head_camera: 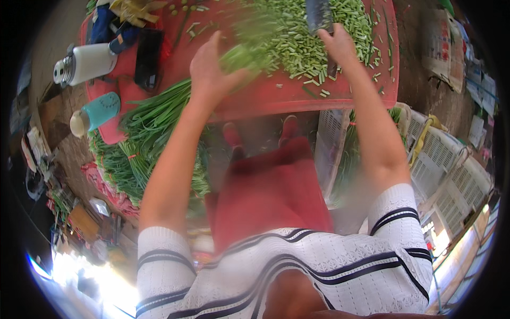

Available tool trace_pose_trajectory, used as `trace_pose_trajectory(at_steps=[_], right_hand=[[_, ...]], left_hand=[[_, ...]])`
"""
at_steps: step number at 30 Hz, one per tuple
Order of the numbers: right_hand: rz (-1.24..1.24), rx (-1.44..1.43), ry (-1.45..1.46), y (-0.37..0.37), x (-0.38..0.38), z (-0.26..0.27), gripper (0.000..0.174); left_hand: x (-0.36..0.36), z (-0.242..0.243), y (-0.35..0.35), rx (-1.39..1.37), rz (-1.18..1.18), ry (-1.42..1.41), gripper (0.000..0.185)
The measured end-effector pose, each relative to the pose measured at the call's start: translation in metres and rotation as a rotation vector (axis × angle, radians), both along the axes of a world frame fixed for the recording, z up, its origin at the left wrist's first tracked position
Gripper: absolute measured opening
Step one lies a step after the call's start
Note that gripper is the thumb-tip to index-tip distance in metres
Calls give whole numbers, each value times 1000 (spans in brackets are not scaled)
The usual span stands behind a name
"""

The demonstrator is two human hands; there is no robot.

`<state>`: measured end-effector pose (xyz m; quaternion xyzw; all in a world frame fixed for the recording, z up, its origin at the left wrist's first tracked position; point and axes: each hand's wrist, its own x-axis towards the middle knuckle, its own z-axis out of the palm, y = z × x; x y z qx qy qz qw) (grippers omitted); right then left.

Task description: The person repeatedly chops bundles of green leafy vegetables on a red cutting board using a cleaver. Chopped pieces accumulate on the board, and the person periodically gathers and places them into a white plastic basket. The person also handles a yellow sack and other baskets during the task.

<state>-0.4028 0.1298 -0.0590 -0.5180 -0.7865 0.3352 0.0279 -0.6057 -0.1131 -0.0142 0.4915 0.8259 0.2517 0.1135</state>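
Observation:
My right hand (338, 44) grips the handle of a broad-bladed cleaver (318, 16), held over a heap of short-cut green stalks (299, 52) on a red table (255, 99). At the heap's left side my left hand (213, 71) is spread, thumb apart from the fingers, against a bunch of pale green stalks (243, 58). Motion blur hides the bunch's upper part and whether my fingers close on it. Long green leafy stalks (159, 115) lie under and beside my left forearm, over the table's near left edge.
A white bottle (93, 62), a teal bottle (97, 111) and a black phone (148, 58) lie at the table's left. Below them are bundled greens (119, 171). White plastic crates (438, 159) stand at the right, one holding greens beside my legs.

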Motion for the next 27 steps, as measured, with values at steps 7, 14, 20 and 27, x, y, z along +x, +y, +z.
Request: trace_pose_trajectory(at_steps=[7,14,20,27], right_hand=[[899,464,148,-91,-69,45,85],[1284,320,-182,-206,-157,45,95],[899,-454,-283,-229,-84,154,91],[23,-1420,206,-304,54,171,90]], left_hand=[[90,25,-139,38,574,-940,40],[147,12,-186,-229,344,-1597,58],[96,8,-218,-438,-586,704,76],[131,28,-221,-241,-1233,3388,64]])
